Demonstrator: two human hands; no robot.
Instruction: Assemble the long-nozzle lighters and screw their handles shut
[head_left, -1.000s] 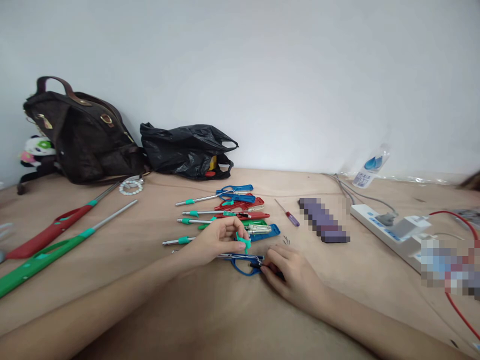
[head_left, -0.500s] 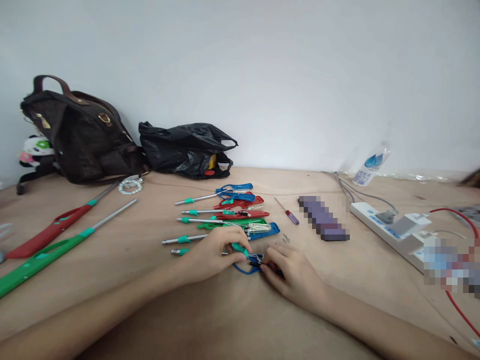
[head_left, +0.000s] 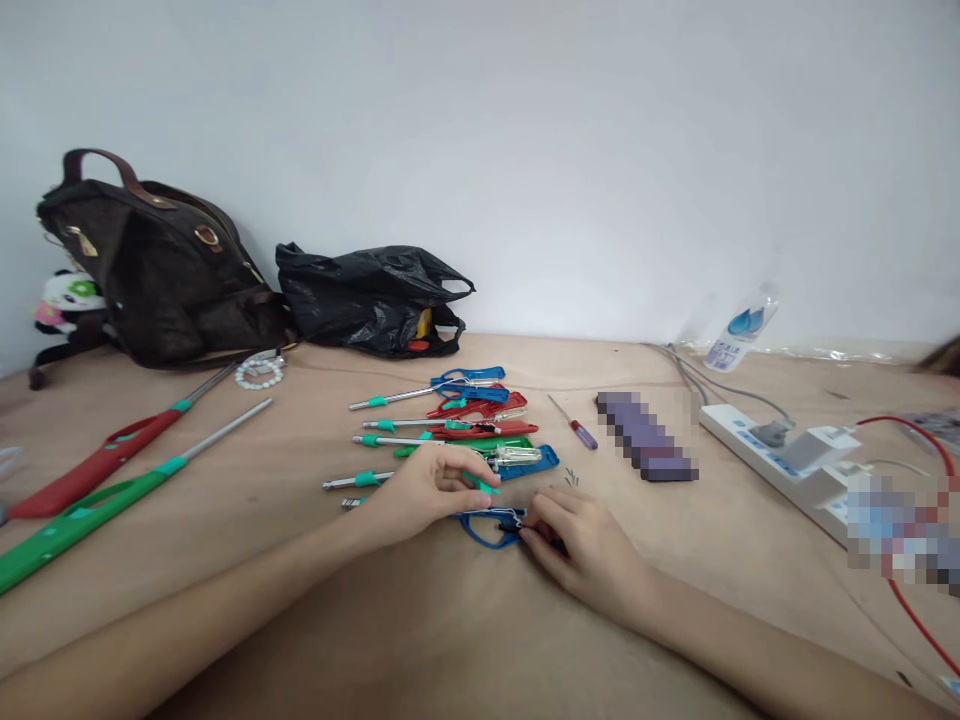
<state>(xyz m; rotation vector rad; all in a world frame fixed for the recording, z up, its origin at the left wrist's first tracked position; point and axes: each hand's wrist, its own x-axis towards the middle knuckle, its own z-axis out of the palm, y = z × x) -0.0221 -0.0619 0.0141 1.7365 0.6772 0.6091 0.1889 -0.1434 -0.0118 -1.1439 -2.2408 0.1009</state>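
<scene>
My left hand (head_left: 431,488) is closed in a pinch, with a small teal plastic piece (head_left: 489,484) showing between thumb and fingertips. Just below lies an opened blue lighter casing (head_left: 480,532), thin white wires (head_left: 517,517) running across it. My right hand (head_left: 581,535) has its fingers curled together at the casing's right end, pinching a small black part (head_left: 511,528) mostly covered by the fingers. Beyond both hands, several opened long-reach lighters lie in a row, among them a red lighter (head_left: 487,430) and a blue lighter (head_left: 480,392) with metal rods pointing left.
A screwdriver (head_left: 577,425) and several small screws (head_left: 572,478) lie beyond my right hand. At the left are a whole red lighter (head_left: 90,468) and a green lighter (head_left: 90,515). A power strip (head_left: 780,470) stands right; a backpack (head_left: 172,280) and black plastic bag (head_left: 360,295) are behind.
My left hand has lifted and shifted slightly left, the teal piece moving away from the blue casing. The right hand stays almost still on the black part.
</scene>
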